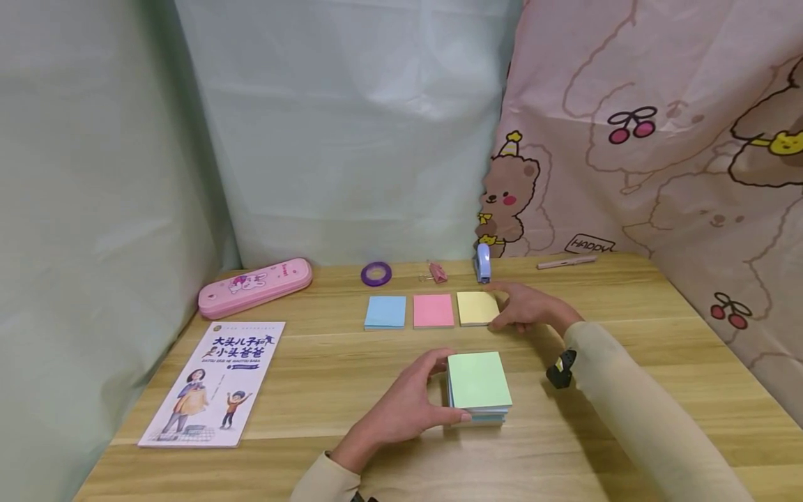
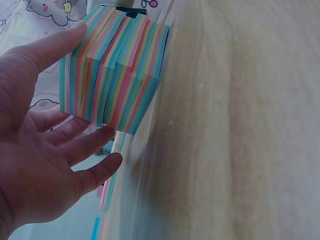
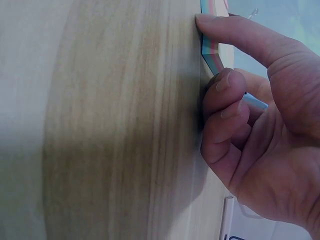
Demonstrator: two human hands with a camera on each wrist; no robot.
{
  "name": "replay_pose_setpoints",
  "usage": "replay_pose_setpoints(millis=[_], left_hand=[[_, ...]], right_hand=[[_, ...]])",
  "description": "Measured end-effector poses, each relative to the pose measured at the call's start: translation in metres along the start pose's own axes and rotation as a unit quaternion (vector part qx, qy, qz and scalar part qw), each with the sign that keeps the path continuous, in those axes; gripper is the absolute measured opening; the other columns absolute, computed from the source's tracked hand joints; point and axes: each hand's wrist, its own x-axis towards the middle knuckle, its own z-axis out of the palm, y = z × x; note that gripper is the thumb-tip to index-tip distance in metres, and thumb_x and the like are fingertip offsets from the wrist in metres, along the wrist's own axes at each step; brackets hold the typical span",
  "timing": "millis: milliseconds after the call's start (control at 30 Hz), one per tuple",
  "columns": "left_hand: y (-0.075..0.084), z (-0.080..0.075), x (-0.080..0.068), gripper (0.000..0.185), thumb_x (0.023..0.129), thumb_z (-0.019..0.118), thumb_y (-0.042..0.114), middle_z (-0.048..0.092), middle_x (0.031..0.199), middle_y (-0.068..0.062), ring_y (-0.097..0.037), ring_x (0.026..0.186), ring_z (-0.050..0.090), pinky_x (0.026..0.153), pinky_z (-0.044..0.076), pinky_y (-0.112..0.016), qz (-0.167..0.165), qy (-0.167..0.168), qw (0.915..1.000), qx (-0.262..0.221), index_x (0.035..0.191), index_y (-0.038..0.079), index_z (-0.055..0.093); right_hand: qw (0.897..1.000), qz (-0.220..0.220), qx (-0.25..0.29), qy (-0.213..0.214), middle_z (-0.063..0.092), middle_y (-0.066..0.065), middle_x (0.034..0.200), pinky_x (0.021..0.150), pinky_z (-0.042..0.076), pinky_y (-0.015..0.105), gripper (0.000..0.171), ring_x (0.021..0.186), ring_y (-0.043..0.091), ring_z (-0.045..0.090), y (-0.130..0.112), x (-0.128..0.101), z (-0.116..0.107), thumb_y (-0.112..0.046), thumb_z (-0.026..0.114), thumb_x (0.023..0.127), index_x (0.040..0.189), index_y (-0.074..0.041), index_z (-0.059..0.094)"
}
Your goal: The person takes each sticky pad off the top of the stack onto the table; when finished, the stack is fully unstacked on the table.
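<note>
In the head view my left hand [image 1: 415,399] grips the sides of a stack of sticky note pads [image 1: 479,380], a green sheet on top, at the near middle of the table. The left wrist view shows the stack's striped edges [image 2: 117,70] between thumb and fingers. Farther back, my right hand [image 1: 530,307] holds a yellow-topped sticky note pad [image 1: 477,309] by its edges between thumb and index finger; its other fingers are curled under in the right wrist view. A pink pad [image 1: 433,310] and a blue pad [image 1: 385,312] lie in a row left of it.
Along the back lie a purple tape roll [image 1: 376,274], a pink binder clip [image 1: 437,272], a lilac stapler [image 1: 482,263] and a pen [image 1: 567,262]. A pink pencil case [image 1: 255,288] and a picture book [image 1: 212,385] are at the left. Curtains border the table [image 1: 314,397].
</note>
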Motion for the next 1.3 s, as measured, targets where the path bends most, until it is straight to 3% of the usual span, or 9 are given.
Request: replay_pose_setpoints(millis=[200,467,833,1033,1300], left_hand=[[0.000,0.001,0.000,0.091,0.081,0.093,0.031,0.054,0.152,-0.005,-0.027,0.139,0.054,0.123,0.041,-0.053,0.006,-0.002,1.0000,0.002,0.156,0.012,0.044],[-0.001,0.002,0.000,0.091,0.081,0.093,0.031,0.055,0.151,-0.004,-0.026,0.139,0.054,0.122,0.042,-0.053,0.010,0.000,0.9999,0.007,0.155,0.012,0.045],[0.000,0.002,0.000,0.093,0.081,0.093,0.033,0.053,0.154,-0.009,-0.030,0.140,0.054,0.121,0.043,-0.055,0.007,0.003,0.9999,0.010,0.157,0.012,0.043],[-0.001,0.000,0.000,0.094,0.081,0.093,0.034,0.052,0.156,-0.010,-0.030,0.141,0.053,0.122,0.042,-0.054,0.005,0.005,0.9999,0.012,0.158,0.012,0.042],[-0.002,0.000,0.000,0.096,0.082,0.093,0.035,0.050,0.158,-0.010,-0.031,0.143,0.052,0.122,0.042,-0.054,-0.002,0.001,1.0000,0.007,0.159,0.012,0.041]], right_hand=[[1.000,-0.005,-0.007,-0.001,0.047,-0.004,0.056,0.047,0.044,0.023,0.096,0.046,0.009,0.045,0.001,-0.003,-0.002,-0.016,0.086,0.086,0.165,-0.013,0.032],[1.000,-0.017,-0.016,-0.002,0.054,0.002,0.072,0.051,0.042,0.026,0.100,0.052,0.011,0.044,-0.005,-0.015,-0.016,-0.021,0.087,0.086,0.167,-0.012,0.028],[0.997,-0.065,-0.032,-0.003,0.067,0.012,0.087,0.053,0.046,0.030,0.087,0.057,0.016,0.051,-0.020,-0.043,-0.032,-0.019,0.081,0.092,0.164,-0.013,0.033],[0.993,-0.107,-0.049,0.021,0.066,0.010,0.088,0.049,0.049,0.031,0.079,0.060,0.023,0.058,-0.029,-0.068,-0.027,-0.020,0.080,0.092,0.161,-0.014,0.041],[0.987,-0.145,-0.051,0.037,0.064,0.005,0.085,0.052,0.052,0.029,0.073,0.066,0.018,0.059,-0.033,-0.097,-0.008,-0.021,0.083,0.091,0.154,-0.013,0.050]])
